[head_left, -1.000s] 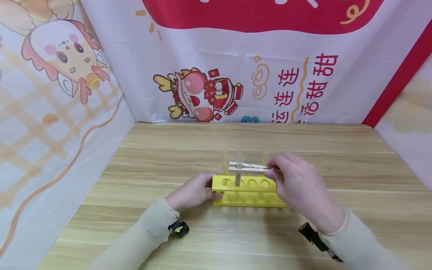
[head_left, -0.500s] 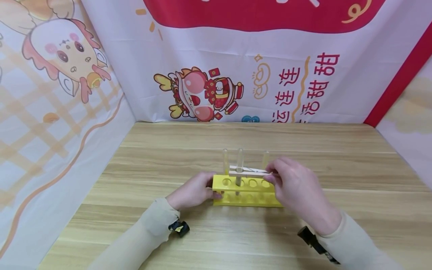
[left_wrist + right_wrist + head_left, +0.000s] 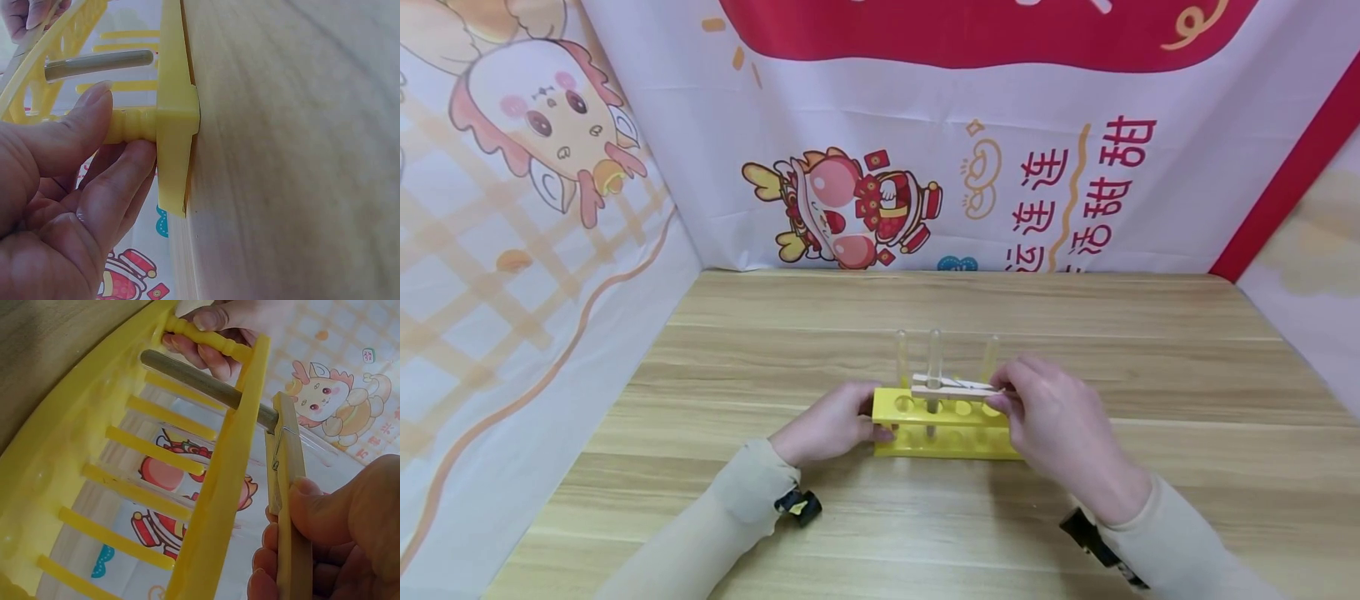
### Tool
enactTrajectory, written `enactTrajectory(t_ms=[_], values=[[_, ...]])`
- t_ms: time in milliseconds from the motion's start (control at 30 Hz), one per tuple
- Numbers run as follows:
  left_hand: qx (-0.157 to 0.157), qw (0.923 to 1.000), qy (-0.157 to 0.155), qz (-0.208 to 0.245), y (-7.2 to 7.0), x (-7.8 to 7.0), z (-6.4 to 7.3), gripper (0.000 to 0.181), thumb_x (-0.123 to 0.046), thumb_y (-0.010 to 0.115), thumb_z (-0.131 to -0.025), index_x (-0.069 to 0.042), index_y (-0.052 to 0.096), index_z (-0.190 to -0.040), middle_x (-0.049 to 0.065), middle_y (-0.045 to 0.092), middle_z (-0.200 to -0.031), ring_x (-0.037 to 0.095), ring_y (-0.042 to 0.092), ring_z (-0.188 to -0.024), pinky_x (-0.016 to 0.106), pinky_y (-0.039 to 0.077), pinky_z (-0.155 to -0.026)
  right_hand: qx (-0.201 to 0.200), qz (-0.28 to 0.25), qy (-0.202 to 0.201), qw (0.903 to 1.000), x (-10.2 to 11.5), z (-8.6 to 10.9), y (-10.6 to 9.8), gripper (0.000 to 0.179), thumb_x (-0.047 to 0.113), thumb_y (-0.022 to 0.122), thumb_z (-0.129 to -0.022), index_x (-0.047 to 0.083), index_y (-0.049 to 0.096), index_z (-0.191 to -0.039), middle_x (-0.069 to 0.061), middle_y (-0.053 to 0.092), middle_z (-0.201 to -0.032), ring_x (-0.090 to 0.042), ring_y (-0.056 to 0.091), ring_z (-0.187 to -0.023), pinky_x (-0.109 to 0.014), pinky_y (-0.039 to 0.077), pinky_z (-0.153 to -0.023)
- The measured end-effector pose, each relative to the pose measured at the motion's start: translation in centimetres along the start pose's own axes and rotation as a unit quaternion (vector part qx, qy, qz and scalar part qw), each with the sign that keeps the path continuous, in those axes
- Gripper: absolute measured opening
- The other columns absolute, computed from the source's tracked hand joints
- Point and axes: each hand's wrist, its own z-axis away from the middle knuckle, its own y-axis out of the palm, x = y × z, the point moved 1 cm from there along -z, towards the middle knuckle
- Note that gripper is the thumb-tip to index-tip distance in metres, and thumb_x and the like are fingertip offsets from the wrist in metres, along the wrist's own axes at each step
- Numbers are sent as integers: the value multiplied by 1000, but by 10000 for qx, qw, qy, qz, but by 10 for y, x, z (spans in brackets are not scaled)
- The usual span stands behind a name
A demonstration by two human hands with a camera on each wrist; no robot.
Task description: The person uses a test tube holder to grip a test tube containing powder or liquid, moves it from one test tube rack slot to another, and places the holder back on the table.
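My right hand (image 3: 1063, 429) pinches a wooden test tube holder (image 3: 958, 392), thumb along one arm in the right wrist view. Its jaws clamp a glass test tube (image 3: 934, 350) that stands upright. Greyish contents fill the tube's lower part (image 3: 190, 378). The tube passes through a hole in the upper plate of a yellow test tube rack (image 3: 887, 417). In the left wrist view its rounded bottom (image 3: 147, 58) sits just above the base plate; contact is unclear. At the rack's left end, my left hand (image 3: 831, 425) grips the end post (image 3: 134, 125) between thumb and fingers.
Two clear test tubes, one at left (image 3: 902, 354) and one at right (image 3: 992, 354), stand bottom-up behind the rack's plate, apparently over its pegs (image 3: 153, 450). The wooden table (image 3: 790, 325) meets a printed cloth backdrop (image 3: 700, 208) behind and at the sides.
My right hand has lowered the holder and test tube. The tube's bottom has gone from the upper plate's hole down near the base. My left hand stays on the rack.
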Motion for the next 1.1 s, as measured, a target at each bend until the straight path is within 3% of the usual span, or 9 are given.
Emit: enactTrajectory(t_ms=[1100], values=[[22, 10000, -38, 38, -1, 0, 0, 34, -6, 75, -88, -22, 67, -117, -14, 67, -112, 7, 62, -103, 36, 48, -95, -62, -18, 8, 10000, 0, 5, 9, 13, 7, 81, -82, 7, 68, -85, -3, 65, -80, -19, 61, -68, -37, 54, -58]])
